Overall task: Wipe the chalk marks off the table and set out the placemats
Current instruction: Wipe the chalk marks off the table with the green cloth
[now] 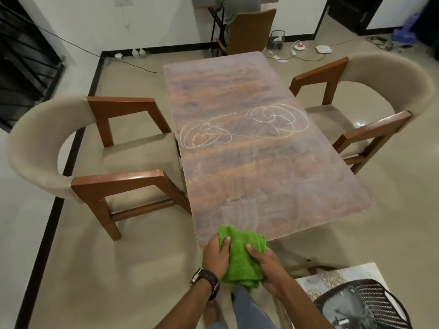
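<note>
A long wooden table [273, 176] stretches away from me. White chalk scribbles [244, 125] loop across its middle, and faint wiped smears show near its front end. At the near edge I hold a folded green cloth [240, 257] with both hands. My left hand [215, 256], with a watch on its wrist, grips the cloth's left side. My right hand [267, 264] grips its right side. A patterned placemat [337, 276] lies at the lower right, partly under a black mesh basket [361, 305].
Two upholstered wooden armchairs flank the table, one on the left [95, 162] and one on the right [370, 110]. A person sits on a brown chair [249, 32] beyond the far end. Cables and a power strip [299, 47] lie on the floor at the back.
</note>
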